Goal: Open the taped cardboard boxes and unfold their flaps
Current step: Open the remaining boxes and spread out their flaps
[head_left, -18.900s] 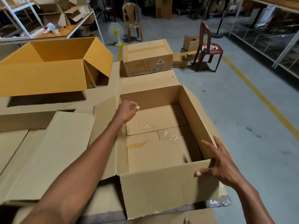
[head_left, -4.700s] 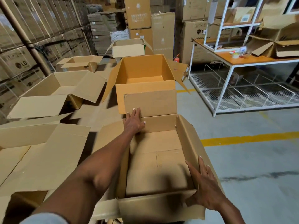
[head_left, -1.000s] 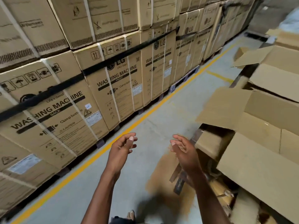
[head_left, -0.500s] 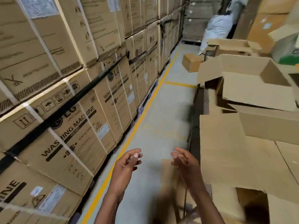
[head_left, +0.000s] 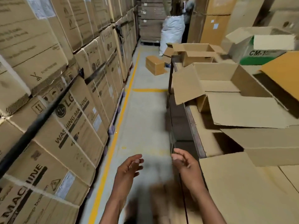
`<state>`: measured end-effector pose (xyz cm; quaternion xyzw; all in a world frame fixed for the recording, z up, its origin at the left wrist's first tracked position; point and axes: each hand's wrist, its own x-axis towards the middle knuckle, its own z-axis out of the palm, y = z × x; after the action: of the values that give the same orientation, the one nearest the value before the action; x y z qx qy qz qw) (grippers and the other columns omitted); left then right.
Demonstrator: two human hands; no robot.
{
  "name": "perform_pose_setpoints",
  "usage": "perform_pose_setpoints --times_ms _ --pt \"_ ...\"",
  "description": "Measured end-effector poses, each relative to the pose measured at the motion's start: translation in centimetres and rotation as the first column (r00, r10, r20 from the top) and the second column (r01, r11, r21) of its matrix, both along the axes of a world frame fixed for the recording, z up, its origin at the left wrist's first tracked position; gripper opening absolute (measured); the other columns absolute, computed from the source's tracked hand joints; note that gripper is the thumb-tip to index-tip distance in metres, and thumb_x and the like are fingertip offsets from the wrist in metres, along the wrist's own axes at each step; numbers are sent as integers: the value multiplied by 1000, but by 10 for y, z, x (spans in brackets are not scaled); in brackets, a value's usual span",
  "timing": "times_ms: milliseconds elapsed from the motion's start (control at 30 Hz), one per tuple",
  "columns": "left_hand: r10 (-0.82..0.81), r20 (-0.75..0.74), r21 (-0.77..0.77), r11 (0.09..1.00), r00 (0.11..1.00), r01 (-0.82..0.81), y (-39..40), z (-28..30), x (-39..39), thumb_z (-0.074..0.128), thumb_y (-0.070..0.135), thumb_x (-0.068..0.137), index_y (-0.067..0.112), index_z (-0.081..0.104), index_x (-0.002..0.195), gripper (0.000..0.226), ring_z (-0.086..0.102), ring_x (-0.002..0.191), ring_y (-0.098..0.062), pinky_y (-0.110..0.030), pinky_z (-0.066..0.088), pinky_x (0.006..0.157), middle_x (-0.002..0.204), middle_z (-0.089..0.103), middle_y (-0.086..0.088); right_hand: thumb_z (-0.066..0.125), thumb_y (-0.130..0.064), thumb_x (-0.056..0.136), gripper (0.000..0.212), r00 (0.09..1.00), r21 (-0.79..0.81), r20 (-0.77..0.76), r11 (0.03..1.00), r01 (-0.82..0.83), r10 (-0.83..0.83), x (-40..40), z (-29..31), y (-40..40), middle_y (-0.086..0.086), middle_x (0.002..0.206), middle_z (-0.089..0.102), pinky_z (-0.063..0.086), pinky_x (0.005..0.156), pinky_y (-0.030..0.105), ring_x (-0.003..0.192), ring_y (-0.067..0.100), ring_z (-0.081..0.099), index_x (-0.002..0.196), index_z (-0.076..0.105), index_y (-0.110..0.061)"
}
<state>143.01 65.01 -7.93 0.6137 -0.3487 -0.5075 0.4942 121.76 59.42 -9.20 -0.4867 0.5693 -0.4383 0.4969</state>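
Both bare hands are held out low over a grey concrete floor (head_left: pixel 142 120), apart from each other and touching nothing. The left hand (head_left: pixel 127 170) has its fingers loosely bent and empty, thumb side up. The right hand (head_left: pixel 186 164) also hangs with relaxed, slightly curled fingers that hold nothing.

The task's things lie to the right: opened plain brown corrugated cardboard boxes (head_left: pixel 229 88) with flaps folded outward, crowded together on a raised dark-edged platform (head_left: pixel 194 133). Their matt, fibrous flaps overlap one another, and the nearest flat sheet sits just beside the right hand. Farther right stands a box with a green band (head_left: pixel 258 54) printed "CM-1", the rest blurred.

Along the left runs a tall wall of stacked brown cartons (head_left: pixel 68 110) bound with pale straps and a black band, printed "LG" and "WASHING MACHINE" with handling symbols and white stickers. A yellow painted line (head_left: pixel 119 113) runs down the floor beside them. Far along the aisle a small closed brown cardboard box (head_left: pixel 155 65) rests on the floor, and behind it a bulging white woven sack (head_left: pixel 173 33). The near bottom edge is blurred.
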Motion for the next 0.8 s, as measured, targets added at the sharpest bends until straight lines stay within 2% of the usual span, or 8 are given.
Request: perform_pose_setpoints --times_ms 67,133,200,267,433,567,633,800 --pt "-41 -20 23 999 999 42 -57 -6 16 63 36 87 21 72 114 31 70 100 -29 -41 48 89 106 76 -2 66 -4 92 26 995 -6 -21 995 96 -96 6 -4 -37 -4 97 74 55 84 25 77 0 69 114 71 -17" --pt "-98 -45 24 995 994 100 -113 -8 31 59 41 82 18 71 113 41 68 97 -29 -38 46 85 105 76 -4 66 -2 92 27 983 4 -16 983 185 -185 11 -3 -71 -7 99 74 55 91 36 83 4 70 113 72 -18" --pt "-187 28 -12 982 982 188 -164 -5 45 56 59 70 19 70 116 63 71 96 -24 -38 49 86 106 76 -2 66 -2 92 28 963 15 -21 963 269 -269 13 0 -104 -10 105 73 53 98 40 97 13 71 112 72 -21" --pt "-282 93 -44 957 955 286 -212 6 55 54 67 66 22 70 117 69 73 96 -20 -37 53 86 106 77 0 68 -6 91 27 928 4 -37 928 372 -371 15 7 -132 -9 107 73 53 101 42 102 15 69 109 73 -25" --pt "-447 160 -76 884 880 462 -334 31 50 52 46 83 27 71 113 40 72 96 -17 -32 53 83 102 76 5 70 -15 92 20 845 -6 -1 845 534 -534 21 32 -199 -12 96 74 54 95 41 94 14 69 103 75 -31" --pt "-605 175 -121 770 777 626 -410 42 23 54 43 91 30 70 117 33 71 100 -9 -31 53 90 109 75 11 67 -20 94 21 809 -44 -11 809 587 -588 24 38 -252 -18 101 72 55 90 35 89 5 69 103 73 -39" --pt "-663 171 -128 719 729 683 -447 43 8 56 37 98 30 69 119 26 70 103 -9 -31 53 93 112 74 10 67 -25 95 21 788 -65 -39 789 611 -614 19 36 -287 -16 105 72 55 90 35 96 7 69 108 70 -42" --pt "-742 168 -126 637 649 760 -540 44 -28 56 30 102 28 70 117 21 70 103 -9 -31 52 94 112 74 10 64 -21 96 21 681 -144 -59 682 717 -730 -3 39 -381 -11 109 73 53 82 19 98 5 68 114 70 -32"
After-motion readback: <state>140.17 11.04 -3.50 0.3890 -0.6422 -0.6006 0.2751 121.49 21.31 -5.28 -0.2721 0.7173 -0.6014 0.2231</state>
